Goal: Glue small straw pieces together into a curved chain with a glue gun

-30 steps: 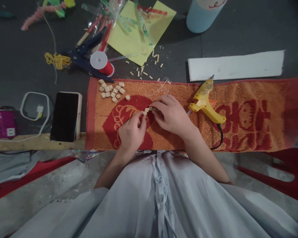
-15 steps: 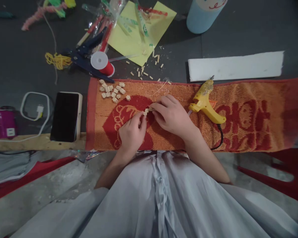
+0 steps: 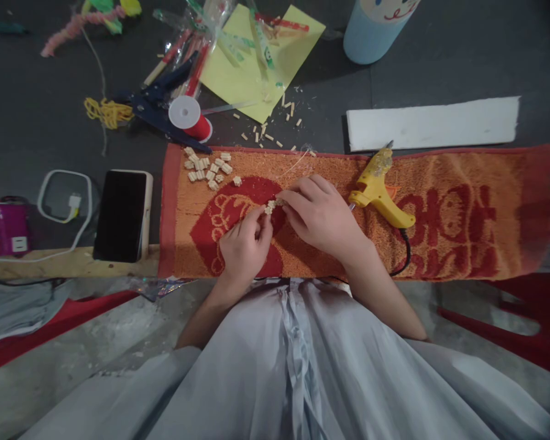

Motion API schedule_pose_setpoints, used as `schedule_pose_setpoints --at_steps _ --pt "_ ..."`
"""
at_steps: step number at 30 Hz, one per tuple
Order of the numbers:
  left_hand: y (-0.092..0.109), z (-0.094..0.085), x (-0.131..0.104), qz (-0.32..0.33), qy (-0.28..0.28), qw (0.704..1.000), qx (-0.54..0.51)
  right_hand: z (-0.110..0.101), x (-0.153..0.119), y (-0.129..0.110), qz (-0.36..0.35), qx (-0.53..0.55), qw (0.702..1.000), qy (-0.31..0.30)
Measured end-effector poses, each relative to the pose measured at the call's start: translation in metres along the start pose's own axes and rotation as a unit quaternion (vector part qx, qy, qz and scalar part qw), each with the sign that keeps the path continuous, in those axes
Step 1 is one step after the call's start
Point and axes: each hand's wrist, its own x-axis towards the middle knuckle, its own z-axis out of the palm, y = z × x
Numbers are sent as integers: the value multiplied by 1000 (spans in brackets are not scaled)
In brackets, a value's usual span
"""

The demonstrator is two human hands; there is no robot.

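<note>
My left hand point(image 3: 244, 247) and my right hand point(image 3: 319, 215) meet over an orange and red towel point(image 3: 462, 214). Together their fingertips pinch a small pale cluster of wooden bits point(image 3: 271, 206). A loose pile of similar small wooden pieces point(image 3: 207, 168) lies on the towel's far left corner. A yellow glue gun point(image 3: 379, 189) rests on the towel just right of my right hand, its black cord running off the near edge.
A black phone point(image 3: 120, 215) lies left of the towel, with a white cable point(image 3: 64, 201) and a purple box point(image 3: 3, 229) beyond. Behind are a red thread spool point(image 3: 190, 117), dark blue pliers point(image 3: 158, 107), yellow paper point(image 3: 256, 58), a white foam strip point(image 3: 433, 122) and a blue cylinder point(image 3: 376, 27).
Almost nothing has changed; both hands stay on the small cluster, with only slight finger shifts.
</note>
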Motion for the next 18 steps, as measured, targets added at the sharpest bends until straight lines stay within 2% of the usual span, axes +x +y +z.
schedule_pose_setpoints --at_steps 9,13,18 --pt "7 -11 3 52 84 993 -57 -21 -3 -16 22 84 995 42" --pt "11 -18 5 40 70 993 -82 -30 -5 -18 24 161 985 63" --pt "16 -27 8 52 58 993 -93 -43 -2 -15 45 264 962 47"
